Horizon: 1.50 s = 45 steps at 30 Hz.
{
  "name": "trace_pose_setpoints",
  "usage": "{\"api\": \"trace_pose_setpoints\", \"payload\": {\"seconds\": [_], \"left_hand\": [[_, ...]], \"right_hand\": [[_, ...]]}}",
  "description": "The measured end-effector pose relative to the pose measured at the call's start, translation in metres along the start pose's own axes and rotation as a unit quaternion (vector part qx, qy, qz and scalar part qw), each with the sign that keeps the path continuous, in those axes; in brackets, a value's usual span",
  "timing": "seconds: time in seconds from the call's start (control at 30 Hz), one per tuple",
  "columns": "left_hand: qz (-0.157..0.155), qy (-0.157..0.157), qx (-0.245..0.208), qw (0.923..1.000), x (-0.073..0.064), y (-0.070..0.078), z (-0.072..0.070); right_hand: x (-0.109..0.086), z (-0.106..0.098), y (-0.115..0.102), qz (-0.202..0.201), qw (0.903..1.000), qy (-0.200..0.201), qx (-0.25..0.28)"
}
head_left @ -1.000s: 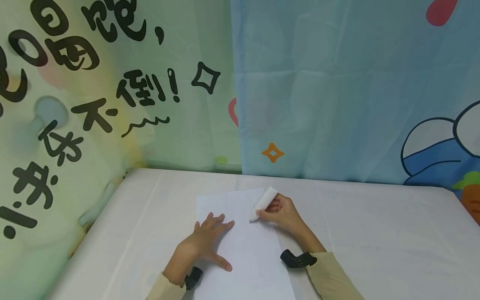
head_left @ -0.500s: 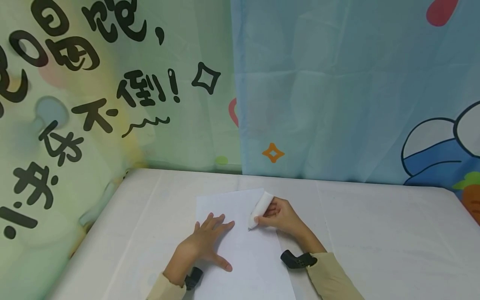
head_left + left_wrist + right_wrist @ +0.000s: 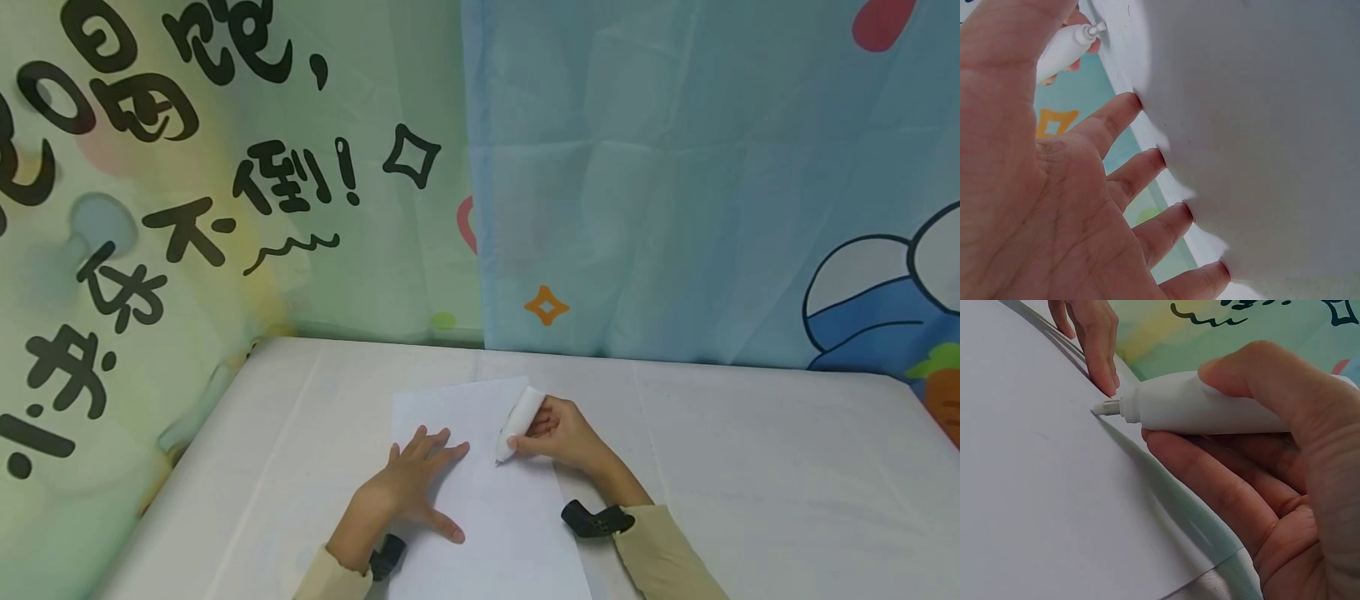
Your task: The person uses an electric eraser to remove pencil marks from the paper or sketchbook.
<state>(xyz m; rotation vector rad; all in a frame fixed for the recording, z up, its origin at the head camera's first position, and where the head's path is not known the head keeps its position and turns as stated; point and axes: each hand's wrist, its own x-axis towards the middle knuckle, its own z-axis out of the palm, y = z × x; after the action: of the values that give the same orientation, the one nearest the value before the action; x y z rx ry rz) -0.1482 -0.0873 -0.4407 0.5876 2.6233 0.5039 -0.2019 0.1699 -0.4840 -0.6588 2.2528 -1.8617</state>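
Note:
A white sheet of paper (image 3: 510, 533) lies on the table. My left hand (image 3: 408, 487) rests on its left part with fingers spread; in the left wrist view the fingertips (image 3: 1182, 212) touch the sheet. With thumb and fingers, my right hand (image 3: 562, 433) grips a white electric eraser (image 3: 521, 423), tilted with its narrow tip down on the upper right of the paper. From the right wrist, the eraser's tip (image 3: 1099, 409) looks to be at the paper's surface, beside a faint small mark. The palm side of my left hand is hidden in the head view.
A white cloth covers the table (image 3: 750, 467), which ends at a light blue curtain (image 3: 660, 183) behind. On the left hangs a green curtain (image 3: 360, 292) with black lettering. Black wrist cameras (image 3: 596, 518) sit on both wrists.
The right hand has brought the electric eraser slightly down and left along the paper, toward the person, mostly in the first half second. The left hand has stayed in place.

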Motion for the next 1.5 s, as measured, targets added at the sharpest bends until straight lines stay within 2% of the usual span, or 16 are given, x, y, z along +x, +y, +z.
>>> {"api": "trace_pose_setpoints", "payload": {"seconds": [0.3,0.47,0.6,0.67,0.8,0.9,1.0,1.1,1.23,1.33,1.5], "left_hand": [[0.007,0.002,-0.008,0.9999,-0.008,0.006,0.002],[0.008,0.001,-0.008,0.9999,-0.011,0.008,0.004],[0.01,0.0,-0.012,0.9999,-0.014,0.011,0.006],[0.014,0.0,-0.014,0.9998,-0.015,0.012,0.006],[0.019,0.004,-0.02,0.9996,-0.02,0.011,0.003],[0.014,0.006,-0.02,0.9997,-0.023,0.009,0.0],[0.013,-0.004,-0.018,0.9997,-0.024,0.007,0.0],[0.016,-0.014,-0.016,0.9996,-0.021,0.006,0.001],[0.018,-0.008,-0.008,0.9998,-0.011,0.003,0.002],[0.015,-0.009,-0.003,0.9998,-0.003,0.0,0.002],[-0.002,-0.018,-0.012,0.9998,0.009,0.001,-0.001]], "right_hand": [[-0.009,0.001,-0.006,0.008,0.9997,-0.021,-0.004],[-0.014,0.002,-0.006,0.006,0.9989,-0.046,0.004],[-0.018,0.002,-0.009,0.011,0.9995,-0.029,0.004],[-0.021,0.0,-0.011,0.019,0.9992,-0.023,0.027],[-0.022,-0.002,-0.014,0.047,0.9909,-0.076,0.101],[-0.022,-0.001,-0.016,0.076,0.9853,-0.104,0.112],[-0.026,-0.004,-0.017,0.112,0.9871,-0.075,0.086],[-0.035,-0.015,-0.017,0.145,0.9875,-0.04,0.046],[-0.05,-0.04,-0.021,0.155,0.9876,-0.005,-0.025],[-0.065,-0.054,-0.024,0.174,0.9817,0.03,-0.072],[-0.083,-0.064,-0.026,0.205,0.9717,0.078,-0.087]]}}
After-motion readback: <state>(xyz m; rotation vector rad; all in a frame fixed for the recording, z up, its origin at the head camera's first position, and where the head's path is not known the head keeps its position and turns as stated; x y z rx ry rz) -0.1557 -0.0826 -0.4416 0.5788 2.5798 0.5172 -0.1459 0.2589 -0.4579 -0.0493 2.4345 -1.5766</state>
